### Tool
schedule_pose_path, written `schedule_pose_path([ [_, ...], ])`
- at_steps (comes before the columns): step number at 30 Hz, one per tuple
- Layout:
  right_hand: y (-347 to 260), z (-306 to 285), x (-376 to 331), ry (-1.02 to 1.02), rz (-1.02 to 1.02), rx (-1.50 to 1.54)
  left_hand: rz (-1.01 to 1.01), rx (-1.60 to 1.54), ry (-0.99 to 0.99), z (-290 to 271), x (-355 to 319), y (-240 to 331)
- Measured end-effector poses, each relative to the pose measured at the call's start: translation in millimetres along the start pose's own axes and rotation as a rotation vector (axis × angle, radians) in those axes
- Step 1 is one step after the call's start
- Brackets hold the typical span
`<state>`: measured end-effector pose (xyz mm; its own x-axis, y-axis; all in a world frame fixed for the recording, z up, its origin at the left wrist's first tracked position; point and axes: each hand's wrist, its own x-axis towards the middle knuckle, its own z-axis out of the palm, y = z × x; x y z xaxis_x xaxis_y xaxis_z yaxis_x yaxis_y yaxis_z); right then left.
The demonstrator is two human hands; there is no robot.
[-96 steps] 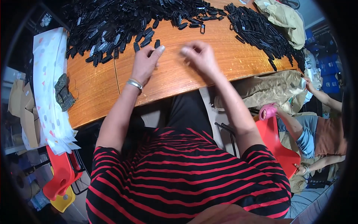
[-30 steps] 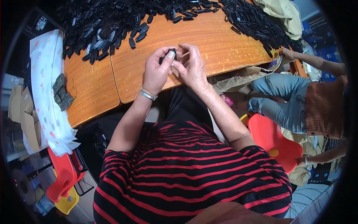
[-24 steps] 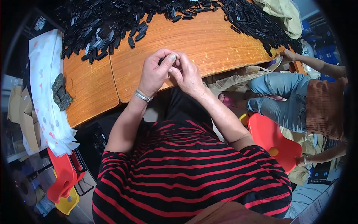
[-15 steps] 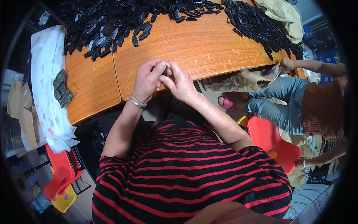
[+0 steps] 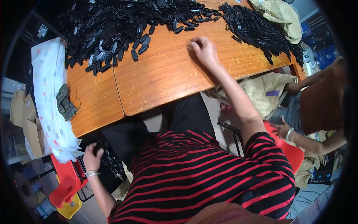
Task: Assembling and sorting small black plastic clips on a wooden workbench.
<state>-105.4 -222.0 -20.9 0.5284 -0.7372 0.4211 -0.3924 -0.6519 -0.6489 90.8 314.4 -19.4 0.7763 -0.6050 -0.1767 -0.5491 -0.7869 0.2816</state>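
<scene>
My right hand (image 5: 206,52) is above the wooden table, its fingers loosely curled, with a gap between thumb and index. Nothing shows in it. It is just short of a big heap of small oblong black plastic parts (image 5: 138,31). Low on the left, beside the table's edge, my left hand (image 5: 92,157) has thumb and fingers apart and appears to hold nothing. Close to that hand, more black parts (image 5: 112,160) lie in a dark place below the table, partly hidden by my arm and leg.
A second heap of thin black parts (image 5: 253,31) lies far right, by a tan sack (image 5: 279,15). At left are patterned white sheeting (image 5: 48,93), a dark glove (image 5: 65,102) and a red chair (image 5: 63,183). On the right another person's hand (image 5: 292,87) touches a brown bag (image 5: 257,91).
My hands, together before over the table's near edge, have parted. The right went forward toward the heap; the left went down to the left. The other person's brown bag has shifted.
</scene>
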Motion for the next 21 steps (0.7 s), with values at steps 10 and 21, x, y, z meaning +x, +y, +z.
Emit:
schedule_pose_path([
  [10,42.5,17.6,91.5,0.105,-0.072,-0.437,0.278,-0.519,-0.123,-41.0,81.8,149.6],
  [21,-13.9,23.6,44.9,-0.244,-0.182,-0.315,0.925,-0.317,0.393,24.7,276.3,376.7],
])
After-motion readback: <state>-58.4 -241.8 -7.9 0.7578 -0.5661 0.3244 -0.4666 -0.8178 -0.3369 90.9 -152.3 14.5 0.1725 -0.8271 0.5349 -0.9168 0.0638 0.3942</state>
